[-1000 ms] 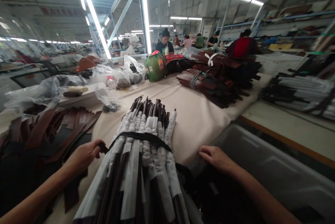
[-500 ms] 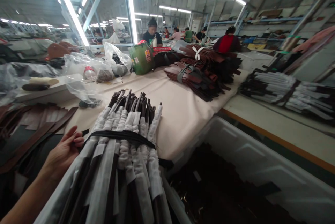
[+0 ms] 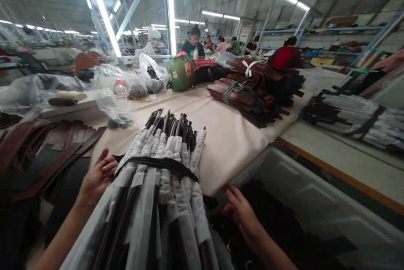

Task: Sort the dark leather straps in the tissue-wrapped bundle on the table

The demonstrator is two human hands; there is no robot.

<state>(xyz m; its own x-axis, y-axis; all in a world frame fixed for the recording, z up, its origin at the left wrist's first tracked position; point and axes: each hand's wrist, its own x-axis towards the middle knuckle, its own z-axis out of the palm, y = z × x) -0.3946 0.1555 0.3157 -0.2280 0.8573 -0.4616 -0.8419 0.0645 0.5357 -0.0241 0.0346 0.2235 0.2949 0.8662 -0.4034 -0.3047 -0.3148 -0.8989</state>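
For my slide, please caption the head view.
Left hand and right hand flank wrapped straps bound with a black band.

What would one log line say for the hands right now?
left hand: beside strip bundle, grip unclear | right hand: open, bundle's other side | black band: around bundle

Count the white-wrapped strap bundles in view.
2: near bundle, between the left hand and right hand; far bundle, on the side table at right. More may be hidden.

The strap bundle is white and dark brown, its band black, the tablecloth cream.
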